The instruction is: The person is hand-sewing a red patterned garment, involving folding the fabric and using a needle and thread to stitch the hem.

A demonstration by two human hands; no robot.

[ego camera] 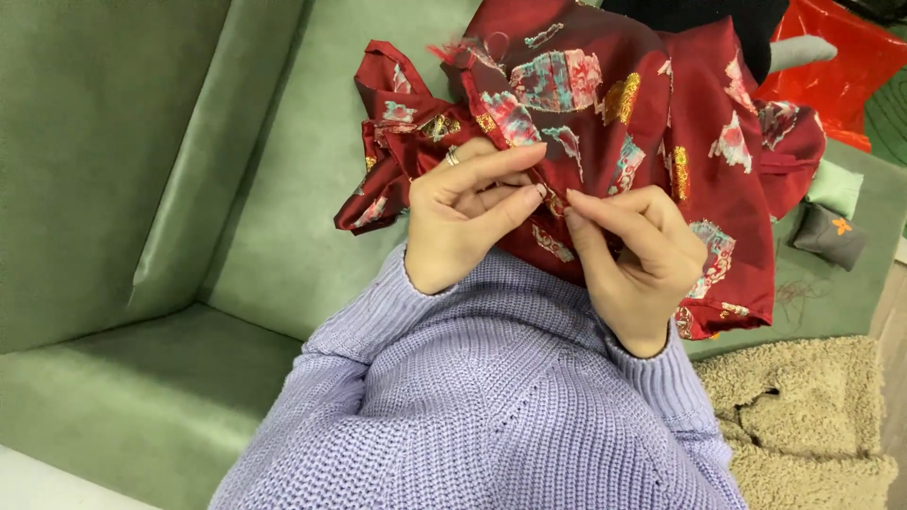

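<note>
Hands met at the red cloth (642, 113): left hand (463, 212) and right hand (638, 255) both pinched its edge, keeping it taut above the sofa (189, 189).

Green sofa (142, 189) carries everything. Red patterned cloth (652, 123) bunched on seat. Just right of cloth: pale green pouch (835, 187), dark grey pouch (829, 236) below it. Below cloth, right: beige fleece (803, 416). Behind cloth: red plastic bag (850, 66).

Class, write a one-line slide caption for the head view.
Left hand and right hand pinch patterned red cloth over a green sofa.
</note>
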